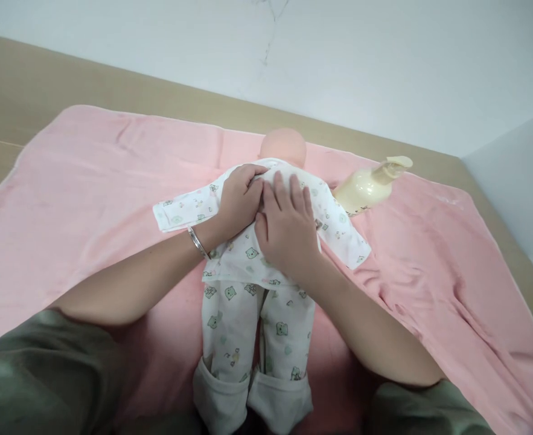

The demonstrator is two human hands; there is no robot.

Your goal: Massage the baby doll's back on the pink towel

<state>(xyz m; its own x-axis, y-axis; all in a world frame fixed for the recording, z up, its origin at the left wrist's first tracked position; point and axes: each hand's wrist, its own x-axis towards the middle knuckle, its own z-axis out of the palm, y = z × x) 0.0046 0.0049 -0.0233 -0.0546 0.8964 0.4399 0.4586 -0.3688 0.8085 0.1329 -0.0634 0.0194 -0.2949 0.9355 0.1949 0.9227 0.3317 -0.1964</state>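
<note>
A doll lies stretched out with its bald head [284, 145] pointing away from me; its face does not show. It wears a white long-sleeved top [241, 263] and matching trousers [230, 320], both printed with small green animals, the trouser cuffs turned up. On the upper left of the top rests my left hand [241, 196], lightly curved, thumb and fingers apart, a silver bangle at the wrist. My right hand [291, 226] lies flat on the upper right of the top, fingers spread. The two hands touch or nearly touch mid-torso. Neither visibly grips anything.
A pink blanket [112, 181] with some creases lies under the doll, on a wooden surface [44, 78]. Right of the doll's head, a pale yellow pump bottle [363, 187] leans or lies, its pump toward the upper right. A white wall [361, 66] rises behind.
</note>
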